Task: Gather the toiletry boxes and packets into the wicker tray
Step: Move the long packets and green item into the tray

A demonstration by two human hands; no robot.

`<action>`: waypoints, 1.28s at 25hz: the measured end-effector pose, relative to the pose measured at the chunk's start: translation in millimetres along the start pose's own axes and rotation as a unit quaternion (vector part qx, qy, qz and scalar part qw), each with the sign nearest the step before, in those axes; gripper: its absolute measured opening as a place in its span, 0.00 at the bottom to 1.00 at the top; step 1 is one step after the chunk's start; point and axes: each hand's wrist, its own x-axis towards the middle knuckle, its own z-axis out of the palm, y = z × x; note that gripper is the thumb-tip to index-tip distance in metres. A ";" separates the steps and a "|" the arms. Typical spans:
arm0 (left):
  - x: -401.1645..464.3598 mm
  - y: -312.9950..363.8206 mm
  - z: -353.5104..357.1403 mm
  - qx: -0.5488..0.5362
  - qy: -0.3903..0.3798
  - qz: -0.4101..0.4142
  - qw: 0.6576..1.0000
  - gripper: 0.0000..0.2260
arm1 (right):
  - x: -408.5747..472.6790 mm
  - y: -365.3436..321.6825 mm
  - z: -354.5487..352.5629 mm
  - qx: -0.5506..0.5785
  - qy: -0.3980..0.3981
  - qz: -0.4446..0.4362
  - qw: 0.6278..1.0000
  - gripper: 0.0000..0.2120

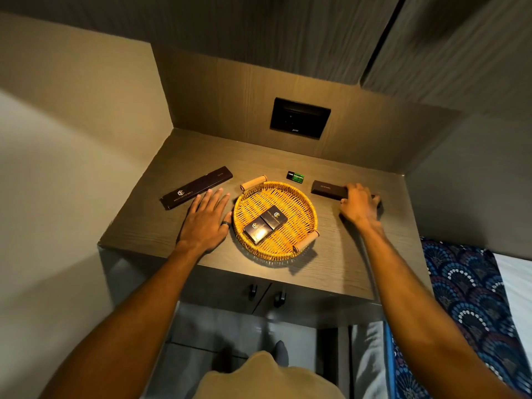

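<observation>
Right hand [358, 205] is down on the near end of a dark box [328, 189], fingers curled over it in what looks like a closing grip, though whether it is truly pinched I can't tell from here. Left hand [205, 221] lies flat and open on the bench [138, 223], holding nothing, thumb touching the rim of the wicker tray [312, 217], probably steadying it so it won't slide. Two small boxes [264, 227] sit inside the tray already, side by side near the front. Just beyond the left fingertips lies a long packet [197, 187], angled across the bench, handy for that hand. A little green item [296, 177] waits behind the tray, near the back. So two in, three out, I'd say roughly halfway.
</observation>
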 end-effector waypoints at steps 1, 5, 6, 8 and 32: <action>0.1 1.0 -0.6 0.000 -0.003 0.000 1.000 0.28 | 0.2 1.9 -8.5 0.022 0.021 -0.015 0.999 0.21; -0.9 1.6 -3.1 0.003 -0.003 0.000 1.000 0.28 | -1.1 -14.3 -45.7 0.120 0.039 -0.221 0.967 0.22; -1.2 1.8 -3.0 0.003 -0.002 0.002 1.000 0.28 | -4.4 -21.1 -51.3 0.107 0.016 -0.287 0.952 0.23; -1.6 1.0 -2.6 0.006 -0.004 0.001 1.000 0.28 | -15.2 -35.8 -54.8 0.056 -0.033 -0.374 0.925 0.24; -9.1 -41.2 -42.6 0.017 0.049 -0.010 0.999 0.30 | -40.6 -270.5 -33.0 0.075 0.071 -0.429 0.897 0.34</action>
